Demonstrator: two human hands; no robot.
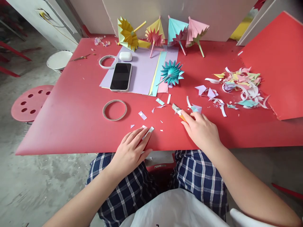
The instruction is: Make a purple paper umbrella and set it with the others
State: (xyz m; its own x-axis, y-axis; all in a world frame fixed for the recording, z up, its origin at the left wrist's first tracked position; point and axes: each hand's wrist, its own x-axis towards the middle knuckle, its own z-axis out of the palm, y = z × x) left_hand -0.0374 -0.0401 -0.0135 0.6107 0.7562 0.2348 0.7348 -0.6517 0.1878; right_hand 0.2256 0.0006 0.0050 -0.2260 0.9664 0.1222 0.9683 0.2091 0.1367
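Observation:
My left hand point(133, 150) lies flat near the table's front edge, fingers stretched over small white strips point(150, 129). To its right, my right hand point(201, 128) is closed round a craft knife point(177, 109) with an orange handle, its metal end pointing up and left on the table. Between and above the hands lie small scraps, among them a lilac piece point(142, 115) and a light blue piece point(160, 101). A teal pleated paper umbrella point(172, 73) rests farther back, its stick pointing to the lower left.
Four paper umbrellas point(154, 35) stand along the back. A phone point(121, 77) and white case point(126, 56) rest on lilac sheets point(144, 75). Tape rolls point(115, 110) lie left. Paper strips point(246, 85) are heaped right beside a red board point(279, 66). The red table point(78, 126) ends before my lap.

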